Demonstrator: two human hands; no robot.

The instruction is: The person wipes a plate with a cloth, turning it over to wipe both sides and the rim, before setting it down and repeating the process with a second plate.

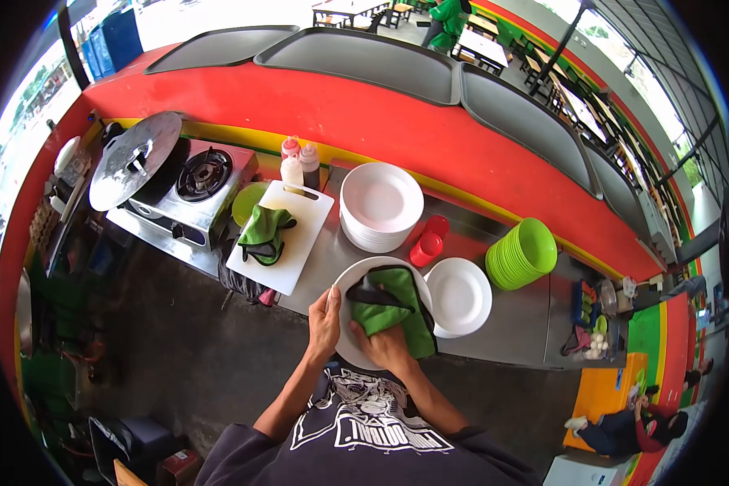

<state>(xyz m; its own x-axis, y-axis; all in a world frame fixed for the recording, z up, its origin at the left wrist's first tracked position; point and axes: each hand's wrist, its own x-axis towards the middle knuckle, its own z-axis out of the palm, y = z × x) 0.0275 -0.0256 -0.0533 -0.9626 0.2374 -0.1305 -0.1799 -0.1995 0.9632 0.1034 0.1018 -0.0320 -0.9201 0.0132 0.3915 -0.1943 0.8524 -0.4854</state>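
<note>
Presently, left hand (324,324) clamps a white plate (348,350) by its rim, body-side of the tall plate stack (381,198); right hand (387,348) against green cloth (398,285) inside, closure unclear; risk: uneven pressure twists the plate into smaller white dishes (459,296) right of that stack.

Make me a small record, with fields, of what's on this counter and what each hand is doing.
Left hand: grips rim of white plate
Right hand: holds green cloth against the plate
Beyond the plate: stacked white plates, red cups
Right side: smaller white dish, stacked green bowls
Left side: white cutting board bearing another green-and-black cloth; squeeze bottles
Far left: gas stove, metal lid
Red ledge: dark trays
</note>
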